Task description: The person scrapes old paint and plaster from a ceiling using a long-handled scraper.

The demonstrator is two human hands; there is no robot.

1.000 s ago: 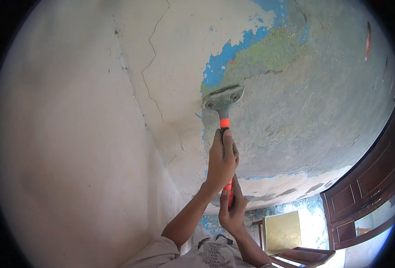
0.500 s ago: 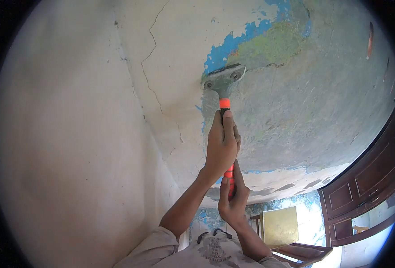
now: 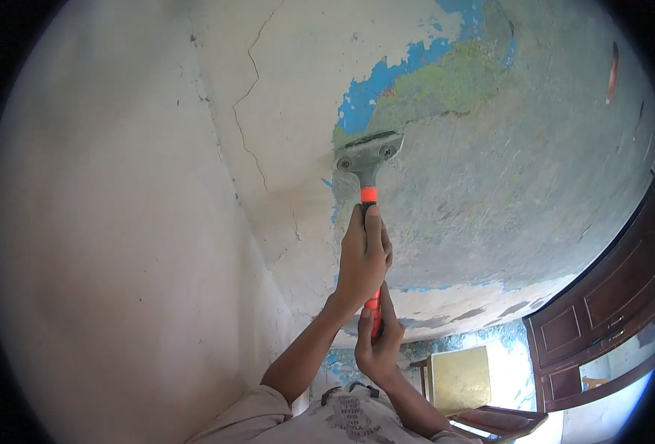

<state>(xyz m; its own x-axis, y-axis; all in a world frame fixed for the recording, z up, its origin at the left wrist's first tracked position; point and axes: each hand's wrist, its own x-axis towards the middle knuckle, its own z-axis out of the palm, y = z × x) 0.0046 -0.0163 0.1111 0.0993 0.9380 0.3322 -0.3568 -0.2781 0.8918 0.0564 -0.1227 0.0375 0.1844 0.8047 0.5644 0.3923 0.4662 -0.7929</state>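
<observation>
A long-handled scraper (image 3: 370,157) with a wide grey head and a red-and-black handle is held upright between my two hands. Its blade lies at the lower edge of a patch of blue paint (image 3: 368,100) and greenish bare plaster (image 3: 435,81) on the wall (image 3: 460,185). My left hand (image 3: 364,255) wraps the upper handle just below the orange collar, thumb along the front. Lower down, my right hand (image 3: 380,344) grips the end of the handle.
To the left a pale wall (image 3: 120,222) meets this one at a corner. A thin crack (image 3: 240,122) runs down the cream paint. Low on the right are a chair with a yellowish panel (image 3: 460,379) and a dark wooden cabinet (image 3: 594,318).
Both hands have drawn the scraper slightly downward, away from the blue paint. More greenish plaster shows above the blade, and the grip is unchanged.
</observation>
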